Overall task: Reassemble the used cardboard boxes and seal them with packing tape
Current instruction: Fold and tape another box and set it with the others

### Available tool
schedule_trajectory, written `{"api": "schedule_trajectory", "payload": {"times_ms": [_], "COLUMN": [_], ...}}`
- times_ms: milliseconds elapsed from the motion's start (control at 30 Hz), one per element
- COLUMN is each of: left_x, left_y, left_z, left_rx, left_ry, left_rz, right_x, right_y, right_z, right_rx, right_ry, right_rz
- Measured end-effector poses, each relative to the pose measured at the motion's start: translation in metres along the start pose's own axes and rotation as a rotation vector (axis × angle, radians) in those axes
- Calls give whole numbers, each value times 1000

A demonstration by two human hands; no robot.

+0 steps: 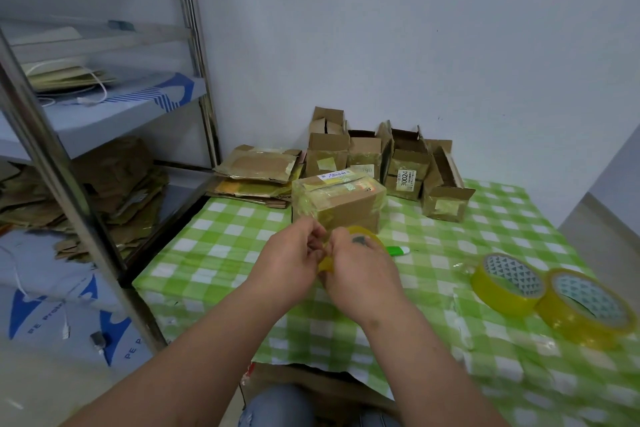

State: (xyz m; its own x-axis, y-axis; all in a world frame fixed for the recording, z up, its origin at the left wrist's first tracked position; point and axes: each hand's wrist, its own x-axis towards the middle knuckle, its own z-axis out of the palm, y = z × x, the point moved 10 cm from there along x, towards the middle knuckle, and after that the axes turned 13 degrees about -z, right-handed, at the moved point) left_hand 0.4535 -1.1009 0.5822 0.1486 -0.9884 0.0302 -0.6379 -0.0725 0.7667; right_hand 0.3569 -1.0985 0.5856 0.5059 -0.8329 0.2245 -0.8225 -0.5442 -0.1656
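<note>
Both hands meet just near of the closed box (337, 203) in the middle of the checked table (214, 253): the left hand (294, 260) pinches the loose tape end (326, 265), and the right hand (360, 267) curls round the tape roll (367, 232). The film looks thin, limp and sticky, likely to fold onto itself, so it is best held by its edges and kept taut. The box looks light and stiff.

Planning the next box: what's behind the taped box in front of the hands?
Behind the taped box stand several reassembled boxes with open flaps against the wall, and a flattened stack lies behind it to the left. The taped box covers their lower fronts.
</note>
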Motion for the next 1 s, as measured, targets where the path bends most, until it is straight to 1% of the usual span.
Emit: {"api": "schedule_trajectory", "payload": {"times_ms": [100,200,267,367,467,533,600,667,733,767,900,1000], "left_x": [3,9,9,8,6,8,10,14,18,18,13,15], "left_y": [-9,-24,-28,-22,-17,-17,-19,-25,-44,-55,-83,-87], "left_z": [-2,-6,-6,-5,-3,-3,-3,-2,-4,-3,5,5], "left_rx": [22,16,1,56,121,118,88,62,-27,-89,-274,-281], "left_ry": [-4,25,35,63,58,54,54,63,77,65,6,-7], "left_rz": [6,-24,-13,65,139,145,113,59,-63,-130,-298,-315], "right_x": [-2,-10,-13,-14,-10,-6,-3,-2,-6,-8,-9,-8], "right_y": [-4,-5,-4,-2,-2,-4,-4,2,15,18,6,0], "right_z": [8,26,30,30,30,29,27,21,14,13,22,27], "right_rx": [8,163,238,247,226,226,242,286,367,387,260,208], "right_ry": [-19,-123,-117,-94,-138,-168,-165,-98,2,24,-25,-41], "right_rz": [-26,-52,-61,-62,-59,-67,-68,-24,75,98,-5,-33]}}
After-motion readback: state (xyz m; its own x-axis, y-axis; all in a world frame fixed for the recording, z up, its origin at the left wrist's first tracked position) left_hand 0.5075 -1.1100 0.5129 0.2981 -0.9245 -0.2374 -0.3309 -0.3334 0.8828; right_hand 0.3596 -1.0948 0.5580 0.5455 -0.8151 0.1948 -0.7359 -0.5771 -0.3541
